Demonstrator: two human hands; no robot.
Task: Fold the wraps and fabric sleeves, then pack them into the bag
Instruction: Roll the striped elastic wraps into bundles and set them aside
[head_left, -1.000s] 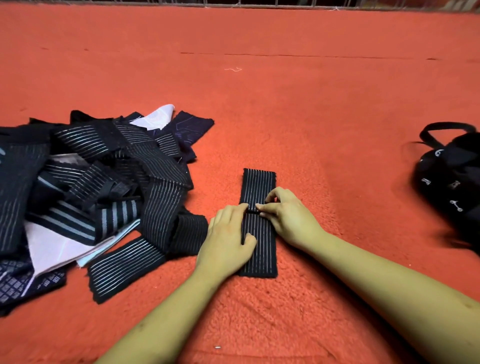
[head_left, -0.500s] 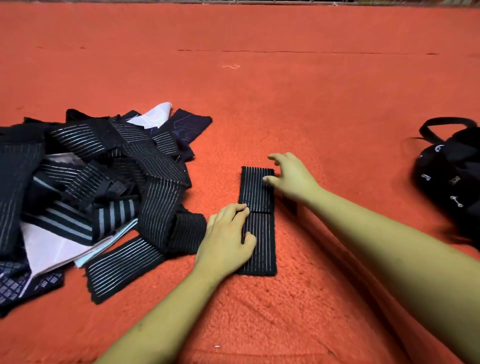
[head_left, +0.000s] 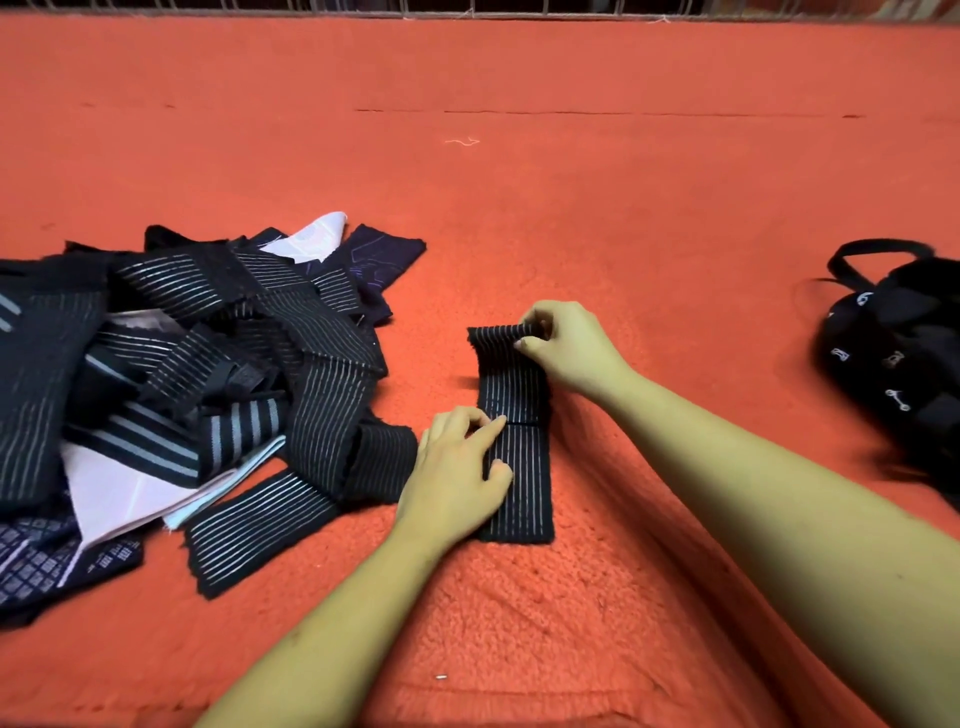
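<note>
With right hand (head_left: 566, 348), pinching the far end of a black, white-striped elastic wrap (head_left: 519, 467) to fold it; with left hand (head_left: 457, 467), pressing its middle as anchor, left of black fabric bag (head_left: 904, 364).

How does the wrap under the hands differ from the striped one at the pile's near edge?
The wrap under the hands lies straight, pressed by the left hand, its far end lifted and pinched by the right hand; the pile-edge wrap lies slanted, flat and untouched, one end under the pile. Both are black with thin pale lengthwise stripes.
</note>
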